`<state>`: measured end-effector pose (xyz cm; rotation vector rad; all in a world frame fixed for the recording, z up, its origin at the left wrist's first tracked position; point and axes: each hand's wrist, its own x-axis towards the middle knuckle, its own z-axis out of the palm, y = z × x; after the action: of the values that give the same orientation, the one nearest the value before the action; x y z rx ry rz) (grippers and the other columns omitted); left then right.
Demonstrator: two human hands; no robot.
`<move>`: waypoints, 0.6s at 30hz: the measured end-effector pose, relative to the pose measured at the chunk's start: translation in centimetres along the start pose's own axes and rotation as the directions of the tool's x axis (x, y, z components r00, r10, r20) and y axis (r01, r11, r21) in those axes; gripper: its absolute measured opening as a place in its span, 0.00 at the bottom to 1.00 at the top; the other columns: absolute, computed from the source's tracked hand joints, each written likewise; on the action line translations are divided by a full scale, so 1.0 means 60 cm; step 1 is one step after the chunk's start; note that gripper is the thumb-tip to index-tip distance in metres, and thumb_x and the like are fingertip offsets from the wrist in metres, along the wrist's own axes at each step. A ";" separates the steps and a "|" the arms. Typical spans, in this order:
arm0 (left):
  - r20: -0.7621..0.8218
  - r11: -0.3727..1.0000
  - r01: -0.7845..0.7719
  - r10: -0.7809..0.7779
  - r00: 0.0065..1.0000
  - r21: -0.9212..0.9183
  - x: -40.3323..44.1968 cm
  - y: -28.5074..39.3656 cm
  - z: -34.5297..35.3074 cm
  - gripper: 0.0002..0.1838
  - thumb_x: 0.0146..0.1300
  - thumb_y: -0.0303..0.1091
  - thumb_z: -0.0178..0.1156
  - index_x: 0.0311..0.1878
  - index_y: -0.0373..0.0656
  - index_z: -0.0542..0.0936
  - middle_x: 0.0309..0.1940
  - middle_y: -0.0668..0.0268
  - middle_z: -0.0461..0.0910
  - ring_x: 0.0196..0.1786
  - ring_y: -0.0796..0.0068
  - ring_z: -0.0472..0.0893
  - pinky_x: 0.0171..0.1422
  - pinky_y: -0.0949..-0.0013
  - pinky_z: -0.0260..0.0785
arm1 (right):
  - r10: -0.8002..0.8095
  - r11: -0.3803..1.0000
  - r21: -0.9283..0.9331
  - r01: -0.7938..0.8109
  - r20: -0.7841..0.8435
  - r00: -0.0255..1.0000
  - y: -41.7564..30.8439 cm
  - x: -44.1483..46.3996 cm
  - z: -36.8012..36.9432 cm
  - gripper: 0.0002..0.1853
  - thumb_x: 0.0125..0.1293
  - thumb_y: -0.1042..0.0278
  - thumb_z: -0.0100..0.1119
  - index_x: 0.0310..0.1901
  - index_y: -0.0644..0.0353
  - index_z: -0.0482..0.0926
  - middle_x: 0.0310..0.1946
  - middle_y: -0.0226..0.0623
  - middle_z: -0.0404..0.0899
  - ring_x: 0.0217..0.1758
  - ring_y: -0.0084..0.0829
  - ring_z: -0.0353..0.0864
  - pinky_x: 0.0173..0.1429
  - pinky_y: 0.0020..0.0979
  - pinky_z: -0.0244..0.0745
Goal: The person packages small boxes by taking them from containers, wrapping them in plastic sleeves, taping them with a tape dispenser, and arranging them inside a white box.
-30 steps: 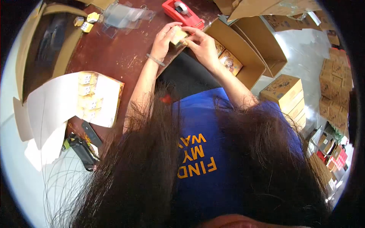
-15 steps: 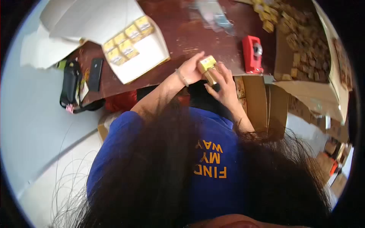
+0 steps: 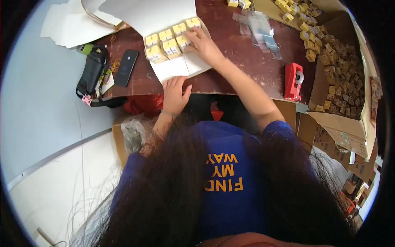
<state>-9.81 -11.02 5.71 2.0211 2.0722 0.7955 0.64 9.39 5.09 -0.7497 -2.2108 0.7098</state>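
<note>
Phone (image 3: 126, 68) on the left, then the open white box (image 3: 169, 71), small yellow boxes (image 3: 169, 47) inside in rows; left hand (image 3: 175, 96) at its near edge, thumb spread from fingers; right hand (image 3: 205, 46) on the rows' right end, can't tell if pinching; red tape dispenser (image 3: 291, 82) beyond.

At least seven small yellow boxes (image 3: 169, 48) are standing in one white carton (image 3: 170, 70), and two more are showing at the far edge. One large cardboard carton (image 3: 341, 126) is holding too many to count. One phone (image 3: 126, 68), one tape dispenser (image 3: 291, 85) and one black pouch (image 3: 90, 73) are occupying one tabletop (image 3: 249, 57).
</note>
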 end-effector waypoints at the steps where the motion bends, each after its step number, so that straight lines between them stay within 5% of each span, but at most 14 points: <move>1: -0.006 1.000 -0.014 0.014 1.000 -0.007 0.011 0.010 -0.002 0.17 0.60 0.25 0.62 0.54 0.39 0.79 0.50 0.61 0.81 0.54 0.64 0.78 0.60 0.64 0.69 | -0.002 1.000 -0.015 0.002 -0.009 1.000 0.004 0.007 -0.012 0.24 0.60 0.72 0.69 0.59 0.59 0.79 0.61 0.41 0.75 0.54 0.40 0.79 0.60 0.35 0.76; 5: 0.042 0.806 -0.015 0.050 0.998 -0.592 0.060 0.107 -0.065 0.15 0.59 0.28 0.63 0.50 0.40 0.81 0.50 0.62 0.81 0.55 0.61 0.77 0.62 0.62 0.68 | -0.092 0.992 -0.099 0.074 -0.204 0.975 0.000 -0.039 -0.080 0.21 0.59 0.70 0.70 0.56 0.58 0.82 0.61 0.41 0.74 0.58 0.42 0.76 0.62 0.38 0.74; 7: 0.118 0.533 -0.103 0.365 0.924 -0.840 0.102 0.185 -0.124 0.19 0.62 0.29 0.63 0.57 0.39 0.78 0.57 0.57 0.78 0.60 0.57 0.76 0.65 0.58 0.69 | -0.032 0.977 -0.207 -0.046 -0.359 0.933 0.061 -0.053 -0.118 0.20 0.59 0.64 0.71 0.53 0.57 0.84 0.61 0.44 0.74 0.59 0.47 0.74 0.63 0.42 0.72; 9: -0.131 0.242 -0.426 0.723 0.679 -0.872 0.145 0.266 -0.168 0.19 0.64 0.37 0.64 0.55 0.40 0.78 0.57 0.56 0.76 0.60 0.55 0.75 0.66 0.54 0.67 | 0.021 0.897 -0.383 -0.222 -0.465 0.885 0.177 -0.070 -0.180 0.22 0.59 0.59 0.71 0.54 0.56 0.84 0.61 0.45 0.75 0.59 0.49 0.74 0.63 0.43 0.72; 10: -0.087 0.175 -0.498 0.885 0.458 -0.849 0.161 0.291 -0.203 0.29 0.68 0.60 0.57 0.50 0.38 0.79 0.53 0.55 0.78 0.56 0.56 0.75 0.66 0.53 0.65 | 0.049 0.771 -0.505 -0.388 -0.561 0.827 0.218 -0.079 -0.196 0.25 0.58 0.53 0.71 0.55 0.55 0.84 0.62 0.46 0.75 0.58 0.50 0.74 0.62 0.44 0.71; 12: 0.011 0.024 -0.043 0.958 0.287 -0.999 0.162 0.320 -0.246 0.42 0.65 0.77 0.44 0.44 0.39 0.79 0.47 0.54 0.79 0.51 0.58 0.75 0.65 0.55 0.64 | 0.179 0.682 -0.511 -0.523 -0.577 0.797 0.268 -0.091 -0.229 0.26 0.58 0.50 0.71 0.55 0.54 0.83 0.62 0.46 0.75 0.58 0.51 0.74 0.62 0.44 0.71; 13: 0.000 0.012 -0.043 0.962 0.272 -0.999 0.143 0.320 -0.258 0.42 0.65 0.77 0.44 0.44 0.39 0.79 0.47 0.54 0.79 0.51 0.58 0.75 0.65 0.55 0.64 | 0.306 0.593 -0.505 -0.627 -0.579 0.756 0.290 -0.094 -0.247 0.27 0.58 0.48 0.70 0.56 0.54 0.83 0.62 0.47 0.75 0.58 0.51 0.74 0.62 0.44 0.72; 15: -0.370 -0.206 -0.365 0.801 0.470 -0.908 0.108 0.308 -0.280 0.45 0.63 0.81 0.39 0.53 0.47 0.81 0.47 0.57 0.80 0.48 0.59 0.77 0.59 0.51 0.68 | 0.529 0.393 -0.479 -0.785 -0.580 0.619 0.317 -0.090 -0.277 0.29 0.58 0.43 0.69 0.56 0.53 0.83 0.62 0.48 0.75 0.58 0.53 0.74 0.61 0.44 0.72; 18: -0.475 -0.270 -0.427 0.723 0.502 -0.863 0.101 0.332 -0.272 0.37 0.66 0.75 0.44 0.60 0.53 0.77 0.49 0.59 0.80 0.50 0.61 0.78 0.59 0.48 0.69 | 0.583 0.368 -0.460 -0.808 -0.562 0.587 0.320 -0.062 -0.298 0.30 0.58 0.41 0.69 0.56 0.53 0.83 0.61 0.48 0.75 0.59 0.52 0.74 0.60 0.45 0.72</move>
<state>-0.03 -10.46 30.27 1.8035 -0.2333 1.3729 21.96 24.79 1.73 -2.1542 -1.7291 0.0409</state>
